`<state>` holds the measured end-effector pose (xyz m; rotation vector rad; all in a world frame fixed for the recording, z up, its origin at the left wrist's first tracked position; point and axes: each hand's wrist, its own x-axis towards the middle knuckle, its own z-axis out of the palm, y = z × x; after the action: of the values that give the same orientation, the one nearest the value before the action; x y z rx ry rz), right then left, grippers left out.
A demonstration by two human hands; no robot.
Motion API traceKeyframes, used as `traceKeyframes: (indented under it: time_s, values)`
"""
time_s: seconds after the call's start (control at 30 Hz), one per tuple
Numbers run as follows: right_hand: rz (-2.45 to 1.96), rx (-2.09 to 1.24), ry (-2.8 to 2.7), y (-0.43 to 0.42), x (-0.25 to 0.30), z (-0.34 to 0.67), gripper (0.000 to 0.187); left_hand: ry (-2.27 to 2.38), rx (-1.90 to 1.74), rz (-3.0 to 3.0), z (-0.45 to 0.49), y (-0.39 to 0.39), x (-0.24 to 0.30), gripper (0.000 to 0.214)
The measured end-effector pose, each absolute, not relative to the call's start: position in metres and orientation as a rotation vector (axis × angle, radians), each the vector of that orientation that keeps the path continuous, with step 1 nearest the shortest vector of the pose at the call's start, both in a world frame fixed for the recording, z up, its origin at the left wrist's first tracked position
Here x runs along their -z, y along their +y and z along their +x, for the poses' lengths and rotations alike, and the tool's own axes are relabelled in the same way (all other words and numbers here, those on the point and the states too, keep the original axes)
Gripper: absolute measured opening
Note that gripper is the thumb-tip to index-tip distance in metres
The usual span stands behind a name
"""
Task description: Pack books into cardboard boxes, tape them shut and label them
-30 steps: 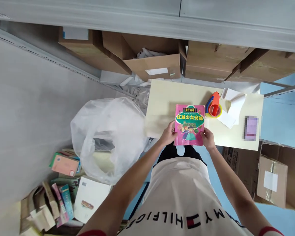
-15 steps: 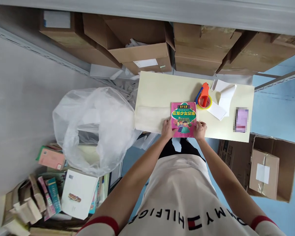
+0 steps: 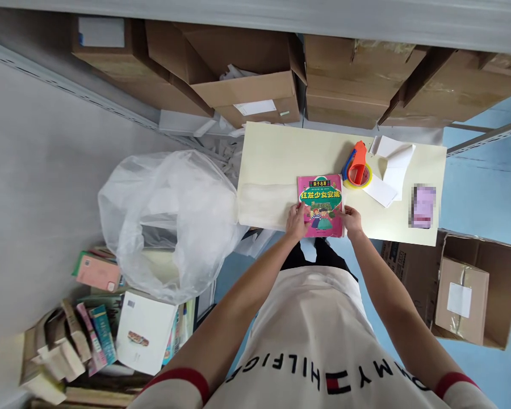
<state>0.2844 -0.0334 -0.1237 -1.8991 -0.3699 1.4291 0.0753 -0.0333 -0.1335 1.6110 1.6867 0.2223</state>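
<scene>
A pink and green picture book [image 3: 321, 196] with Chinese lettering and cartoon figures lies face up at the near edge of the cream table [image 3: 276, 153]. My left hand [image 3: 297, 220] grips its left side, with fingers over the cover. At the right edge, my right hand [image 3: 351, 220] pinches the book between thumb and fingers. Just beyond the book's upper right corner rests an orange and blue tape dispenser [image 3: 357, 166] with a yellow-edged roll. White paper sheets [image 3: 394, 170] lie beside the dispenser.
A pixelated purple item [image 3: 424, 207] lies at the table's right end. Left of the table stands a clear plastic bag [image 3: 204, 227], with piled books [image 3: 145, 335] below it. Cardboard boxes [image 3: 344, 79] line the shelf behind. An open carton [image 3: 505, 295] holding a taped box stands lower right.
My left hand has shifted further onto the book's cover. The fingers of my right hand have closed at its right edge. The whole view has moved slightly.
</scene>
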Motion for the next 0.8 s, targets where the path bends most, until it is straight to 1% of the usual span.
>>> traceKeyframes:
  time_s: [0.1,0.2,0.37,0.57,0.7,0.8]
  values:
    - [-1.809,-1.509,-0.36,-0.035,0.115,0.284,0.045,1.678,-0.214,1.603,0.073,-0.034,0.135,0.079]
    - [-1.744,-1.57,-0.333,-0.034,0.109,0.279,0.038,1.661,-0.244,1.598,0.069,-0.035,0.139,0.077]
    - [-1.715,-1.532,-0.337,-0.044,0.1,0.264,0.038,1.56,-0.38,1.629,0.059,-0.036,0.145,0.077]
    - [-1.839,-1.234,-0.446,-0.083,0.079,0.261,0.034,1.362,-0.467,1.716,0.081,-0.033,0.141,0.07]
    - [-1.924,-1.109,-0.563,-0.085,0.062,0.259,0.032,1.275,-0.506,1.716,0.101,-0.031,0.126,0.056]
    - [-1.905,-1.088,-0.629,-0.072,0.048,0.244,0.034,1.077,-0.581,1.538,0.101,-0.031,0.108,0.041]
